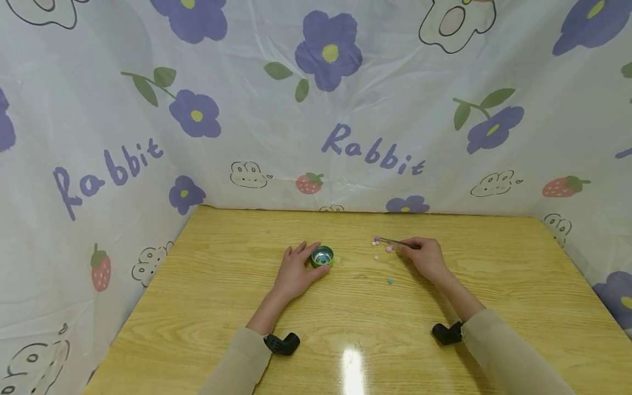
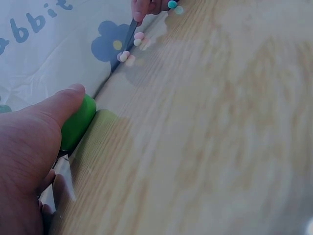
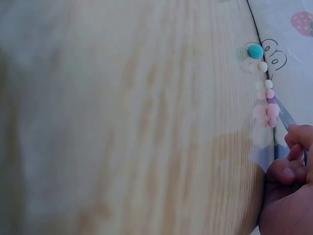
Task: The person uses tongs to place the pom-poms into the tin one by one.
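My left hand (image 1: 294, 273) holds a small round tin (image 1: 323, 266), green outside and silvery inside, between thumb and fingers on the table. A bluish spot shows at the bottom of the tin. My right hand (image 1: 428, 261) pinches a pair of metal tweezers (image 1: 396, 242) pointing left. Their tips are at a purple pom-pom (image 1: 377, 238); whether they grip it I cannot tell. Close by lie small white and pink pom-poms, including a pink pom-pom (image 1: 389, 249) just below the tweezers. Nearer me sit a white pom-pom (image 1: 376, 258) and a teal pom-pom (image 3: 255, 51).
The wooden table (image 1: 321, 312) ends at the back against a hanging white cloth (image 1: 276, 126) printed with flowers and rabbits, which also covers both sides. Each wrist carries a black camera mount, such as the left mount (image 1: 283, 344).
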Demonstrator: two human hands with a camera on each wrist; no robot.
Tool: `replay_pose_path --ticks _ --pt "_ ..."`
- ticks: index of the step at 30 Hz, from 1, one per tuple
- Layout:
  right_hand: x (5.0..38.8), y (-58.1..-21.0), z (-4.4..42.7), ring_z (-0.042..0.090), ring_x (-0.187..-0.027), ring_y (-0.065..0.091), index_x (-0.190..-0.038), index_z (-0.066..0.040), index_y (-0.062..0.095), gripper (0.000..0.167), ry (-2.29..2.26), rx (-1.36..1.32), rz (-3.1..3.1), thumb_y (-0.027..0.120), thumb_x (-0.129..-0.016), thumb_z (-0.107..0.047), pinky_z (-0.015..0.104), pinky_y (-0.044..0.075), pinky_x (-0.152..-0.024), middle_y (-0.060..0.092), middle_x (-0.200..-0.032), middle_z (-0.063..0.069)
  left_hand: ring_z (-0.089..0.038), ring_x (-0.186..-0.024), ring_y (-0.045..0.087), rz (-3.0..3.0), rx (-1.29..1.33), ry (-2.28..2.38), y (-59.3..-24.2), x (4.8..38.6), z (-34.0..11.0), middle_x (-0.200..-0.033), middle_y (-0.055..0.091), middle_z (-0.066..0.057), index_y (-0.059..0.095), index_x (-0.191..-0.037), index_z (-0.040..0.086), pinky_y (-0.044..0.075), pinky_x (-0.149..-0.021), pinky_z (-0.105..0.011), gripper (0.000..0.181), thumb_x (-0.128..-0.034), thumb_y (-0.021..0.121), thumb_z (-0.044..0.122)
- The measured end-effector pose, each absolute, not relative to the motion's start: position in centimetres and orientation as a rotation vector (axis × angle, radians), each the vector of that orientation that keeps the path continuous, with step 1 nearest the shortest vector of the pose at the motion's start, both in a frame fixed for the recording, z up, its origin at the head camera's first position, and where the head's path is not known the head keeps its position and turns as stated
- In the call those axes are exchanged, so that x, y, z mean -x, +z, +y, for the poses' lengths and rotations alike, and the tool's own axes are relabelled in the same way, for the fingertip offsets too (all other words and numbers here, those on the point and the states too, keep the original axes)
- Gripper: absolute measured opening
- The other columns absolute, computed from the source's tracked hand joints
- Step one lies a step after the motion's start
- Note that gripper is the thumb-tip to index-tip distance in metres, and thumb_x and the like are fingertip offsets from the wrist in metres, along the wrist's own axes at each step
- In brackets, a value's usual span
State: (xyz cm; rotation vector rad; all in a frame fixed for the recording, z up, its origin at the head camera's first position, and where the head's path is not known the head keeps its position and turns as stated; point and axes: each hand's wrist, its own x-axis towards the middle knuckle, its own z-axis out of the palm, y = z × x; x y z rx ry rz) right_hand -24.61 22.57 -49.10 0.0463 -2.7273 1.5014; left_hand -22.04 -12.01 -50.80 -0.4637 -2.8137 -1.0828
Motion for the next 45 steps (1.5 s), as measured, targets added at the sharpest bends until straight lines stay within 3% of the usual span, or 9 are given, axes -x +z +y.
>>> replay_pose_path --ticks 9,25,36,45 --pt "24.6 -49.2 22.8 0.017 -0.088 0.063 -0.119 0.009 0.072 0.031 1.509 -0.03 -2.705 0.071 -0.099 -0.015 0.022 0.052 -0.065 0.069 -0.118 0.027 -0.038 -0.146 0.038 -2.815 0.461 -1.086 -50.8 21.9 -12.0 -0.15 0.051 -0.023 0.055 -0.15 0.013 0.013 -0.124 -0.057 0.069 -0.0916 0.078 0.042" --pt "24.3 -48.3 22.3 0.015 -0.065 0.05 -0.121 0.007 0.071 0.032 1.64 0.032 -2.667 0.068 -0.101 -0.017 0.027 0.042 -0.051 0.07 -0.104 0.019 -0.038 -0.146 0.038 -2.815 0.466 -1.097 -50.4 21.9 -12.0 -0.15 0.051 -0.023 0.055 -0.15 0.012 0.014 -0.123 -0.058 0.07 -0.0917 0.078 0.043" --pt "24.1 -47.7 20.1 0.028 -0.095 0.068 -0.117 0.008 0.073 0.029 1.624 -0.057 -2.625 0.073 -0.098 -0.015 0.02 0.053 -0.069 0.071 -0.112 0.023 -0.038 -0.146 0.038 -2.809 0.466 -1.091 -50.5 21.9 -12.0 -0.148 0.053 -0.022 0.055 -0.15 0.012 0.013 -0.123 -0.058 0.069 -0.0916 0.078 0.042" --pt "22.9 -46.4 17.3 0.022 -0.079 0.065 -0.111 0.008 0.075 0.021 1.711 -0.206 -2.597 0.072 -0.097 -0.007 0.021 0.047 -0.057 0.074 -0.099 0.016 -0.038 -0.145 0.04 -2.812 0.465 -1.093 -50.3 21.9 -11.9 -0.149 0.052 -0.022 0.055 -0.15 0.011 0.014 -0.123 -0.057 0.07 -0.0919 0.078 0.043"
